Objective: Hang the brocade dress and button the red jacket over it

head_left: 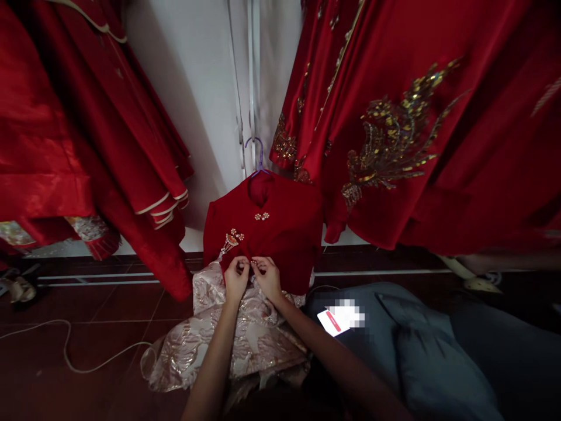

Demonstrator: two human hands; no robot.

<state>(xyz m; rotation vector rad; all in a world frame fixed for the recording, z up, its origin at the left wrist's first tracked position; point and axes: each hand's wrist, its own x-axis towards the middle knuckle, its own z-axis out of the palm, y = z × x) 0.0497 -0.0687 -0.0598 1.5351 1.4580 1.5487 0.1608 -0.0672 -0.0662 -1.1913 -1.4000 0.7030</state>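
A short red top (284, 234) with a stand collar and jewelled ornaments hangs from a purple hanger (261, 161). Below its hem spreads a shiny pale pink and gold brocade skirt (193, 345). My left hand (237, 277) pinches the front of the top near the hem, thumb and finger pressed together. Close beside it, my right hand (266, 276) pinches the same front edge, fingertips almost meeting the left ones. Something small and shiny shows at the fingertips, too small to make out. Higher on the chest sit a jewelled clasp (262, 216) and a tasselled brooch (231, 241).
Red garments (131, 117) hang at the left, and a red gown with a gold sequin bird (394, 134) at the right. A lit phone (337, 318) rests on a person's denim-clad leg (407, 345). A pale cable (87, 369) crosses the tiled floor.
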